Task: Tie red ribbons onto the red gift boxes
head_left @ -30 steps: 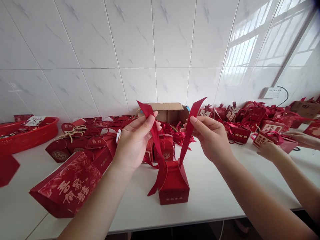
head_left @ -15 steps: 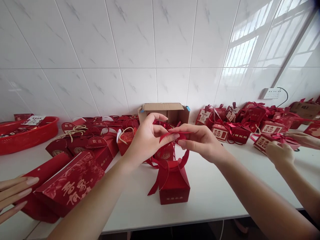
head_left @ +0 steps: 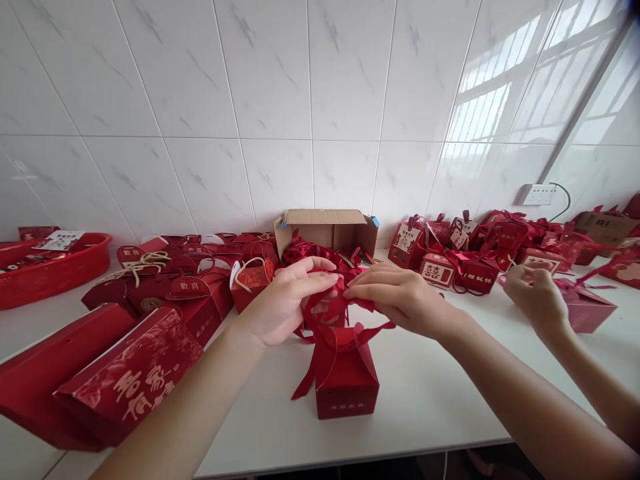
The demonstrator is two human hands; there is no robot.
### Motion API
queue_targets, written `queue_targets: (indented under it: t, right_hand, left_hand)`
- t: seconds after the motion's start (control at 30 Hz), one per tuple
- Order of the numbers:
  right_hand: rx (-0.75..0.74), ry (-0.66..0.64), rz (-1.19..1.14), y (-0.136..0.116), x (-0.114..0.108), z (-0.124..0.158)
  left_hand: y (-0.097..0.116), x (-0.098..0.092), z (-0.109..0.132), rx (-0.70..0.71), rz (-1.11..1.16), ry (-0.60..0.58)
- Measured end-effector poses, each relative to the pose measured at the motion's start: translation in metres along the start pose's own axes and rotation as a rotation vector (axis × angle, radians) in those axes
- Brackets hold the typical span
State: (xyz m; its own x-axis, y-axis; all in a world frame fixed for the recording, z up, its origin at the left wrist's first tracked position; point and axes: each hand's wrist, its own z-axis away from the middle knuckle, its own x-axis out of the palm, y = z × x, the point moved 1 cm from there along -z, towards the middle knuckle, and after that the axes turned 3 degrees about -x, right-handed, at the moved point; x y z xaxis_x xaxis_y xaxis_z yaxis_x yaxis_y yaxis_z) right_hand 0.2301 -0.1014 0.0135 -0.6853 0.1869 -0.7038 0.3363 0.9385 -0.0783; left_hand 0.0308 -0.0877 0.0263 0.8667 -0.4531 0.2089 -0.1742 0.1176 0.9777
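Observation:
A small red gift box [head_left: 347,392] with gold lettering stands upright near the front of the white table. Red ribbon [head_left: 374,331] loops through its top, and one tail hangs down on the left side. Above the box, my left hand [head_left: 289,299] pinches the ribbon between thumb and fingers. My right hand [head_left: 400,296] is closed on another part of the same ribbon, its fingertips close to those of the left. The fingers partly hide the ribbon between them.
Behind my hands stands an open cardboard box [head_left: 326,217] with red ribbon in it. Several red gift boxes [head_left: 210,300] crowd the left, near a red plastic basin [head_left: 60,277]. More tied boxes [head_left: 477,270] stand at right, where another person's hand [head_left: 537,300] works at a box [head_left: 590,310].
My hands have come lower toward the box, and the ribbon between them has shifted. At the left edge, another person's hand has left the view. The co-worker's box at right has turned.

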Motion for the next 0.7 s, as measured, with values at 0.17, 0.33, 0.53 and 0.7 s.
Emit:
queue_targets:
  t: [0.17, 0.33, 0.53, 0.7]
  right_hand:
    - [-0.025, 0.066, 0.102, 0.003, 0.004, 0.003]
    - [0.100, 0.281, -0.006, 0.003, 0.022, 0.016]
    - [0.483, 0.583, -0.176, -0.003, 0.039, 0.040]
    - [0.790, 0.655, -0.226, -0.007, 0.030, 0.091]
  left_hand:
    - [-0.007, 0.002, 0.001, 0.109, -0.134, 0.009]
    - [-0.017, 0.013, 0.011, 0.539, -0.639, 0.134]
    - [-0.024, 0.001, 0.015, 0.849, -0.786, 0.212]
    - [-0.027, -0.046, 0.037, 0.916, -0.891, 0.576]
